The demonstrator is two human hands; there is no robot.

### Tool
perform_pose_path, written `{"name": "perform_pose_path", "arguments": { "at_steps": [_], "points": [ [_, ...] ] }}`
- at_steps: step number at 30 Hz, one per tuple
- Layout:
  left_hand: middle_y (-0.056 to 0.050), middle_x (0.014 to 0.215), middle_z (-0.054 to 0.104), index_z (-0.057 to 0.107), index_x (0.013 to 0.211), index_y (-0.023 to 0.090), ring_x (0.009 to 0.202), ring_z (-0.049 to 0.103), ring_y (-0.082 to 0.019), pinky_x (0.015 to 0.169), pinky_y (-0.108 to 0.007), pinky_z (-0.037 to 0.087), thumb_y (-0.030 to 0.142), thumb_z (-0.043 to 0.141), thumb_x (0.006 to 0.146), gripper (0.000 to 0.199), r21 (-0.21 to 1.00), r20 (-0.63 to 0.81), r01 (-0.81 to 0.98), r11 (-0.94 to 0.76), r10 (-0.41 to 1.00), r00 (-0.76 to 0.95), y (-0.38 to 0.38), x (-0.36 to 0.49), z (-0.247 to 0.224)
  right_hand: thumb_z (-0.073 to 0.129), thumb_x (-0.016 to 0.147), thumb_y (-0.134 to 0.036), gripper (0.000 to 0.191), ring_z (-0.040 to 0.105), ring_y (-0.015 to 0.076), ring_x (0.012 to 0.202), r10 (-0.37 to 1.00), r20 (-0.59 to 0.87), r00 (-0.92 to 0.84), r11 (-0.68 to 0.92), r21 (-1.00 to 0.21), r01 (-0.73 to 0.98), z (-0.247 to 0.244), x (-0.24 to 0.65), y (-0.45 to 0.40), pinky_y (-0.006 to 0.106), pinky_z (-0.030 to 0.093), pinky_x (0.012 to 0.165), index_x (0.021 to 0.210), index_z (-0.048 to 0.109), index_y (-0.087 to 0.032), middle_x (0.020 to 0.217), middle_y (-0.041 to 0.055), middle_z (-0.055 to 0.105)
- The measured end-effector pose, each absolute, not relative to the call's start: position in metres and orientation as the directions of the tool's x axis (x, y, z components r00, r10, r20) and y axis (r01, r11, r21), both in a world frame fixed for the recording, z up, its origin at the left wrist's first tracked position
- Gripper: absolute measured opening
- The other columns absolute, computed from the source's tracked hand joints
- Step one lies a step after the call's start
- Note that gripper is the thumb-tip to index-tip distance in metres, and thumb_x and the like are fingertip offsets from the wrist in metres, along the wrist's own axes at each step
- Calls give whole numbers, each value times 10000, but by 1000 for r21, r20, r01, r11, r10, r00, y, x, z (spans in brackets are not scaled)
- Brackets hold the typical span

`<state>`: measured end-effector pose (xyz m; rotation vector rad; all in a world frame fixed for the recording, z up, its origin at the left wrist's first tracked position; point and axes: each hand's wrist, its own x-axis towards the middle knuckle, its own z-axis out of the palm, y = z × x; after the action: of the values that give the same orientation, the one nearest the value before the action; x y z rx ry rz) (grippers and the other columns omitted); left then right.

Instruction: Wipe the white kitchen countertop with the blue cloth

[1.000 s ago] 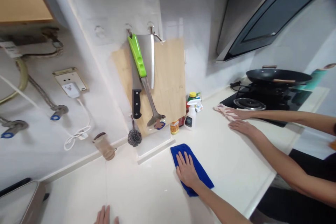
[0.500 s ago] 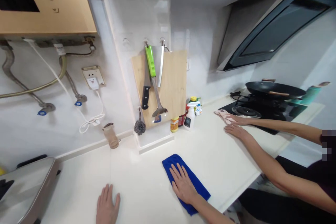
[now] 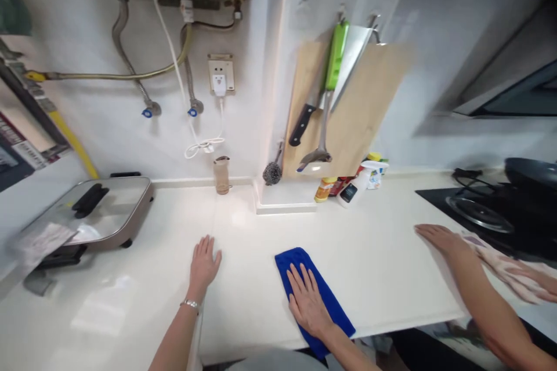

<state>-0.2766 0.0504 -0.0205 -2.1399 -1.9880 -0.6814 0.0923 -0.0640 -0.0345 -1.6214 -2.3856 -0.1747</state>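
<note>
1. Left hand (image 3: 203, 266): palm down on white counter (image 3: 246, 295), fingers together, thumb out
2. Blue cloth (image 3: 332, 302): deep solid blue, oblong, spread flat and slanted on counter, near end at front edge
3. Right hand (image 3: 308, 304): flat on blue cloth, fingers slightly spread
4. Co-worker's hand (image 3: 440, 239): on counter, beside pale pink cloth (image 3: 489, 261)

1. Before me, open counter (image 3: 248, 295) stretches between the left hand (image 3: 204, 266) and the blue cloth (image 3: 294, 257); a hand could pass here.
2. Leftward, open counter reaches the lidded pan (image 3: 138, 208), which blocks the far left.
3. Bottles (image 3: 359, 184) stand in the way at the back, with a scrubber (image 3: 272, 173) hanging low to their left.
4. Right of the cloth, open counter runs until a co-worker's hand (image 3: 440, 237) blocks it near the stove (image 3: 436, 199).
</note>
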Motion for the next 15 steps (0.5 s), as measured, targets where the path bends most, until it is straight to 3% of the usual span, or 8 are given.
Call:
{"name": "perform_pose_path", "arguments": {
  "at_steps": [15],
  "points": [
    [-197,1527,495,529,1422,85,1456,425,-318,1215,-531,359,338,422,999,505,230,425,965,-122,905,14,40,-271,-21,442,901,-224,759,-12,359,1552,723,151,-674,691,-124,713,-7,10,-44,610,231,1251,1608,172,-166,1686,47,35]
  ]
}}
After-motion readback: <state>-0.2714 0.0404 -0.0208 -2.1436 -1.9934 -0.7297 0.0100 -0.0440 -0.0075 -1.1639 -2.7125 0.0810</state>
